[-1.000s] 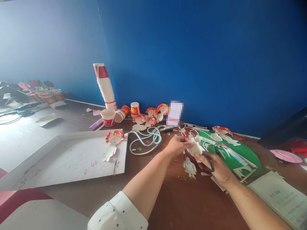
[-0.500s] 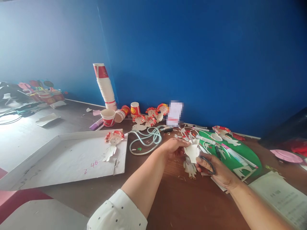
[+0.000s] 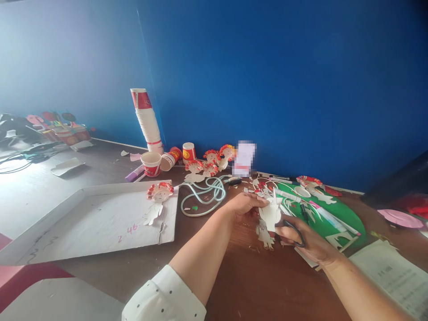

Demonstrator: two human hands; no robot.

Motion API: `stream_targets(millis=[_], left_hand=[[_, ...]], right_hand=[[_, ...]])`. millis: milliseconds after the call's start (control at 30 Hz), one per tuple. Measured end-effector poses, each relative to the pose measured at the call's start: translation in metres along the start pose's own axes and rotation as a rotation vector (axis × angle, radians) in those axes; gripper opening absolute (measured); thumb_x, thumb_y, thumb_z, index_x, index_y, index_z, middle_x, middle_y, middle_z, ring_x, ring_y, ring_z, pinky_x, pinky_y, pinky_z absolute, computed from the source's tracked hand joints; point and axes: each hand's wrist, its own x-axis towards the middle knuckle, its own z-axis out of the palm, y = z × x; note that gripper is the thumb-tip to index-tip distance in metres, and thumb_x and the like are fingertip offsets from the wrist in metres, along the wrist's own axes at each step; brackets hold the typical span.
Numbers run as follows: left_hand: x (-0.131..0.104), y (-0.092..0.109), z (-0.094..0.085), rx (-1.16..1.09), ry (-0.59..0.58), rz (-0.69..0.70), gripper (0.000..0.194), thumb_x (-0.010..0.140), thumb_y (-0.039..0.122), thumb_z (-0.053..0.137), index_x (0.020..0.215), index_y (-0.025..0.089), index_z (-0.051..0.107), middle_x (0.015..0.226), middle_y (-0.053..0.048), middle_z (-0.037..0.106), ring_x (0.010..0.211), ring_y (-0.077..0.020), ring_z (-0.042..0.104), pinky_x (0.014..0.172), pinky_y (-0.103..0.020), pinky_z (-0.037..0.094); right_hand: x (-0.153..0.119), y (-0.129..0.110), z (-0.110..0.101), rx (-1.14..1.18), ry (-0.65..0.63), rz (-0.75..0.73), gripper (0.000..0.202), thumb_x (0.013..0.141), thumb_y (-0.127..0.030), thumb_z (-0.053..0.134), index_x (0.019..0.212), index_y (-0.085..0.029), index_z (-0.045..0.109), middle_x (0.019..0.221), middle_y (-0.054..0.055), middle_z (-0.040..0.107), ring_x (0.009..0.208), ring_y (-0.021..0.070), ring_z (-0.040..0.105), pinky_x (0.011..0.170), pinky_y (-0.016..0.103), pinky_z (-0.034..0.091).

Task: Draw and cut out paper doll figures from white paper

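Note:
Between thumb and fingers, my left hand (image 3: 247,206) pinches a white paper cutout (image 3: 269,216) by its left edge, above the brown table. My right hand (image 3: 306,243) grips black-handled scissors (image 3: 298,235); their blades point up and away at the cutout, partly hidden by it. Below the cutout, on the table, lies a pale paper figure (image 3: 265,237), partly covered by it. Several paper scraps (image 3: 261,187) lie just beyond my hands.
A white box lid (image 3: 83,223) holds a paper figure with red curled hair at left. Behind stand stacked paper cups (image 3: 147,120) and a coiled pale cable (image 3: 219,196). Markers (image 3: 327,218) lie on a green sheet (image 3: 354,223) at right, near a printed paper (image 3: 391,272).
The cutout and scissors have shifted slightly to the right, and the scissor blades now stand more upright against the paper. My left hand keeps its pinch on the cutout.

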Motion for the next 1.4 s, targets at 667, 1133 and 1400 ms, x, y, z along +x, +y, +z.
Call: stream_targets(millis=[667, 1133, 1400], left_hand=[[-0.005, -0.002, 0.012, 0.131, 0.091, 0.160, 0.041, 0.052, 0.042, 0.080, 0.066, 0.014, 0.054, 0.063, 0.001, 0.056, 0.056, -0.0077, 0.049, 0.058, -0.024, 0.035], [-0.004, -0.002, 0.015, 0.286, 0.199, 0.166, 0.038, 0.053, 0.043, 0.079, 0.065, 0.014, 0.057, 0.062, 0.002, 0.055, 0.058, -0.0077, 0.046, 0.063, -0.024, 0.039], [-0.003, -0.004, 0.016, 0.280, 0.194, 0.164, 0.037, 0.055, 0.043, 0.079, 0.066, 0.014, 0.059, 0.063, -0.001, 0.059, 0.058, -0.0093, 0.049, 0.065, -0.025, 0.042]], right_hand=[[0.010, 0.007, 0.003, 0.001, 0.114, -0.099, 0.030, 0.070, -0.046, 0.066, 0.060, -0.020, 0.054, 0.061, -0.001, 0.050, 0.054, 0.0121, 0.040, 0.047, 0.023, 0.035], [0.013, 0.016, 0.003, -0.040, 0.111, -0.091, 0.033, 0.078, -0.045, 0.061, 0.060, -0.020, 0.049, 0.055, -0.002, 0.047, 0.052, 0.0116, 0.034, 0.046, 0.025, 0.026], [0.013, 0.014, 0.006, -0.005, 0.135, -0.095, 0.024, 0.078, -0.045, 0.063, 0.078, -0.021, 0.061, 0.056, -0.002, 0.049, 0.052, 0.0132, 0.035, 0.046, 0.027, 0.027]])
